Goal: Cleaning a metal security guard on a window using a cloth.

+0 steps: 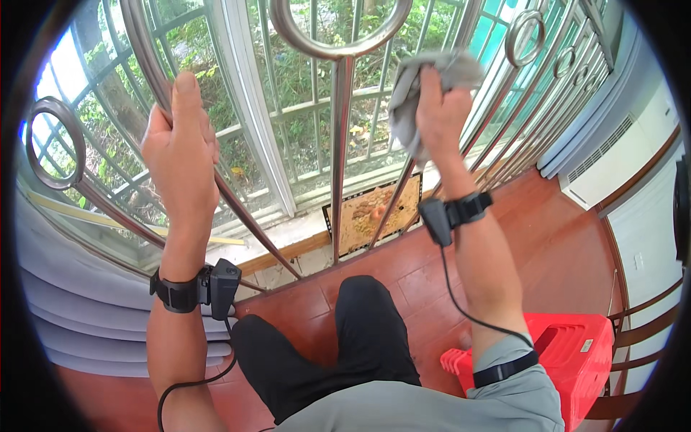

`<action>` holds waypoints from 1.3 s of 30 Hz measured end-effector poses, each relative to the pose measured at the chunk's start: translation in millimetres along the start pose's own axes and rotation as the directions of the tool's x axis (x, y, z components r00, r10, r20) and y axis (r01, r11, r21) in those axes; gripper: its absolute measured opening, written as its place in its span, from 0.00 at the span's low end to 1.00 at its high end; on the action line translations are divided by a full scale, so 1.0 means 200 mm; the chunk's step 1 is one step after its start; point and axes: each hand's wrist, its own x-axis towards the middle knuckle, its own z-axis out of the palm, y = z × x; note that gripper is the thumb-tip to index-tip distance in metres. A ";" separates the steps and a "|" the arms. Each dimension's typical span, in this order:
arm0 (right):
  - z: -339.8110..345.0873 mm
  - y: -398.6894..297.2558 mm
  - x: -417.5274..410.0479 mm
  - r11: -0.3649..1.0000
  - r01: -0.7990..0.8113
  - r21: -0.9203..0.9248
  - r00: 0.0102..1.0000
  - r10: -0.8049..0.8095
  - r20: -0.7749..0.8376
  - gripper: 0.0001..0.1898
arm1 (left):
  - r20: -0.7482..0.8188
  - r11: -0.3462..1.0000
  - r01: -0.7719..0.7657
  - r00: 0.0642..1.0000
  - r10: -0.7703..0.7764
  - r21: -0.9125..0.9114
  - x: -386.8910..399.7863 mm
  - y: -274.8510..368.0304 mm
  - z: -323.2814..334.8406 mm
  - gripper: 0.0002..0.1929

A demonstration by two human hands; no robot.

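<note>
My left hand (186, 151) is wrapped around an upright stainless-steel railing bar (146, 56), with the thumb pointing up along it. In my right hand (445, 121) is a bunched grey cloth (405, 102), its far end blurred. The cloth overlaps another railing bar (393, 208) in the picture; the hand and cloth hide that bar's upper part. Between my two hands stands a middle bar (340, 146), topped by a metal ring (339, 53).
Behind the railing are a barred window (259, 119) and a sill with a patterned board (372, 216). A grey-blue curtain (108, 313) hangs at left. A red plastic stool (572, 345) stands on the reddish floor (307, 302) at right, near a white air-conditioner-like unit (610, 156).
</note>
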 end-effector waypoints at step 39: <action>0.05 -0.35 0.64 0.926 0.377 0.002 0.924 -0.376 -0.066 0.18 | 0.064 0.984 -0.063 0.997 0.053 0.165 0.07 -0.08 -0.07 0.18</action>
